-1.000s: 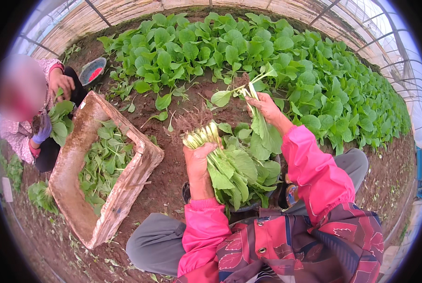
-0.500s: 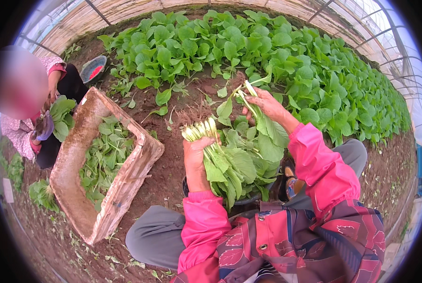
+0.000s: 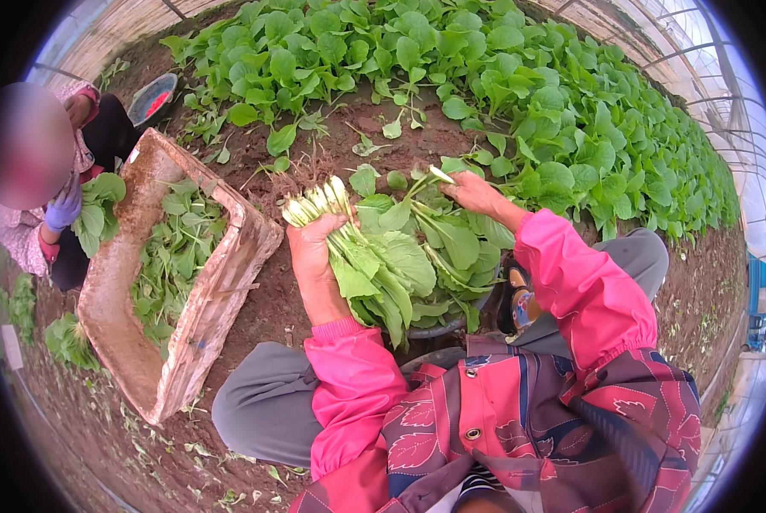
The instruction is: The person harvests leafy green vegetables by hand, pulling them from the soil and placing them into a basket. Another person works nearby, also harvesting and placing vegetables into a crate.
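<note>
My left hand (image 3: 313, 256) is closed around a bunch of leafy greens (image 3: 381, 272), with pale stem ends and thin roots pointing away from me and leaves hanging toward my lap. To its right, my right hand (image 3: 479, 195) is closed on a leafy green plant (image 3: 441, 174); its pale cut-looking end sticks out by the fingers, and the leaves trail below. Beneath both hands, more loose greens (image 3: 458, 239) lie heaped in a dark basin (image 3: 438, 330), mostly hidden by leaves.
A worn, pale foam box (image 3: 216, 321) with greens inside stands at my left. Beyond it a co-worker's gloved hand (image 3: 64, 205) holds greens beside a bluish basin (image 3: 153, 98) with something red. Dense growing greens (image 3: 562, 128) fill the far side and right.
My left hand and its bunch have shifted left and slightly away. The right hand has lowered; the roots and soil seen at its plant's end no longer show there.
</note>
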Demonstrator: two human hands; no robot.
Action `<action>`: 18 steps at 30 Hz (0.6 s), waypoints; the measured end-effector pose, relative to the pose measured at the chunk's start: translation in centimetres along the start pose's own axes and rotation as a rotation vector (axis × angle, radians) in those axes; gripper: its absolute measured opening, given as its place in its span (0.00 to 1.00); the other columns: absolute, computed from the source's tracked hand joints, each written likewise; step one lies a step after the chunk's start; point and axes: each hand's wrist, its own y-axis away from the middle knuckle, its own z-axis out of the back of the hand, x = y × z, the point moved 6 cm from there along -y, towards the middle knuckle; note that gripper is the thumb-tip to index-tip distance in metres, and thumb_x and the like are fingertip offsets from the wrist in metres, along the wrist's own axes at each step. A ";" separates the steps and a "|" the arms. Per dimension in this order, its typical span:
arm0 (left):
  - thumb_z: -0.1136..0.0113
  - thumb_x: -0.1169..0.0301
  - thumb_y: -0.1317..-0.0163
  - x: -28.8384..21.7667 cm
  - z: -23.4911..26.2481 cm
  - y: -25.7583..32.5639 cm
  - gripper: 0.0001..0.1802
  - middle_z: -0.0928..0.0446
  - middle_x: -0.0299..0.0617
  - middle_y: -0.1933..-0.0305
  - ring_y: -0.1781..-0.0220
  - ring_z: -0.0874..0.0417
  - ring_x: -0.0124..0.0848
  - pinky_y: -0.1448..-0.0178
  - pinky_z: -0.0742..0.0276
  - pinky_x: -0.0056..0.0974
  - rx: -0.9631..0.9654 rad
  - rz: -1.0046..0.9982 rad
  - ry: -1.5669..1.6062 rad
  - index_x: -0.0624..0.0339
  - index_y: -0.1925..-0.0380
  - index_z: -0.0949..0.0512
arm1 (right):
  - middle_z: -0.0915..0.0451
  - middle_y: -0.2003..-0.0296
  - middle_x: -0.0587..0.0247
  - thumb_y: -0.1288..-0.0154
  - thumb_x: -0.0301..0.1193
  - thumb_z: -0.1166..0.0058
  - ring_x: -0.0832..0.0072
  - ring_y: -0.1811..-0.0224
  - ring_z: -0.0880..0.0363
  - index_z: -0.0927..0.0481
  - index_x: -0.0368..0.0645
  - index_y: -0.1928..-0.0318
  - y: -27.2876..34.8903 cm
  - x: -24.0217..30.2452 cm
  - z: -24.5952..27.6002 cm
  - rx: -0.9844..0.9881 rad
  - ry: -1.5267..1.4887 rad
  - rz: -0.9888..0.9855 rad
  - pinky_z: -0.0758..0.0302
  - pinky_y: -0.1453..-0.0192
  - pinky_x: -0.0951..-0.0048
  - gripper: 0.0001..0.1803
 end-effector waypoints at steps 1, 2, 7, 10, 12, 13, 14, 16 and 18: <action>0.50 0.83 0.62 -0.1 0.3 -0.1 0.19 0.23 0.49 0.74 0.79 0.23 0.35 0.73 0.23 0.35 -0.016 -0.004 -0.004 0.73 0.64 0.28 | 0.27 0.78 0.58 0.40 0.40 0.52 0.71 0.74 0.28 0.26 0.33 0.60 0.6 0.5 0.4 0.020 -0.119 -0.051 0.31 0.69 0.70 0.20; 0.50 0.83 0.62 -0.2 0.6 -0.1 0.19 0.23 0.49 0.73 0.78 0.23 0.35 0.73 0.23 0.35 -0.031 -0.007 -0.008 0.73 0.64 0.28 | 0.30 0.80 0.65 0.41 0.33 0.50 0.77 0.78 0.31 0.27 0.34 0.63 -0.1 -0.8 -0.8 0.014 -0.414 0.007 0.32 0.74 0.75 0.13; 0.48 0.82 0.63 -0.1 0.0 0.0 0.20 0.23 0.48 0.73 0.77 0.22 0.35 0.72 0.24 0.34 0.076 -0.037 0.027 0.72 0.63 0.28 | 0.32 0.79 0.70 0.43 0.26 0.48 0.84 0.81 0.36 0.29 0.37 0.64 1.9 4.5 2.8 0.062 -0.982 0.067 0.35 0.78 0.82 0.07; 0.46 0.82 0.63 0.7 -2.7 0.4 0.21 0.23 0.48 0.73 0.77 0.22 0.35 0.72 0.24 0.35 0.159 0.006 0.022 0.72 0.62 0.28 | 0.31 0.75 0.71 0.42 0.25 0.49 0.85 0.79 0.36 0.29 0.36 0.63 2.1 6.3 5.8 -0.159 -1.076 0.160 0.34 0.75 0.81 0.08; 0.46 0.80 0.62 1.5 -5.2 0.8 0.21 0.22 0.49 0.71 0.75 0.21 0.36 0.68 0.24 0.36 0.286 0.035 0.060 0.72 0.61 0.28 | 0.30 0.75 0.70 0.41 0.25 0.49 0.84 0.78 0.36 0.29 0.37 0.62 1.3 7.7 6.7 -0.245 -1.242 0.231 0.33 0.74 0.80 0.08; 0.46 0.79 0.61 2.0 -6.0 1.0 0.21 0.22 0.49 0.70 0.74 0.21 0.36 0.67 0.24 0.36 0.335 0.064 0.073 0.72 0.60 0.28 | 0.30 0.74 0.70 0.41 0.26 0.49 0.84 0.78 0.36 0.29 0.37 0.62 0.8 8.4 6.8 -0.282 -1.325 0.264 0.33 0.73 0.79 0.08; 0.46 0.79 0.60 2.7 -6.5 1.0 0.22 0.22 0.50 0.70 0.73 0.21 0.36 0.66 0.24 0.37 0.375 0.067 0.081 0.72 0.60 0.28 | 0.28 0.71 0.67 0.40 0.26 0.49 0.84 0.77 0.36 0.29 0.37 0.62 0.3 9.2 6.7 -0.270 -1.383 0.309 0.32 0.72 0.78 0.08; 0.46 0.78 0.60 3.7 -7.3 1.4 0.22 0.23 0.49 0.70 0.72 0.21 0.36 0.65 0.24 0.37 0.394 0.130 0.092 0.73 0.59 0.28 | 0.28 0.72 0.68 0.40 0.28 0.49 0.83 0.76 0.34 0.29 0.37 0.63 0.2 11.7 6.5 -0.319 -1.385 0.354 0.31 0.70 0.76 0.08; 0.45 0.78 0.60 4.4 -7.7 1.3 0.21 0.23 0.48 0.71 0.73 0.22 0.35 0.66 0.24 0.37 0.427 0.145 0.116 0.72 0.60 0.28 | 0.27 0.72 0.67 0.40 0.28 0.48 0.82 0.75 0.31 0.27 0.36 0.62 0.5 13.9 6.4 -0.286 -1.458 0.395 0.27 0.67 0.74 0.09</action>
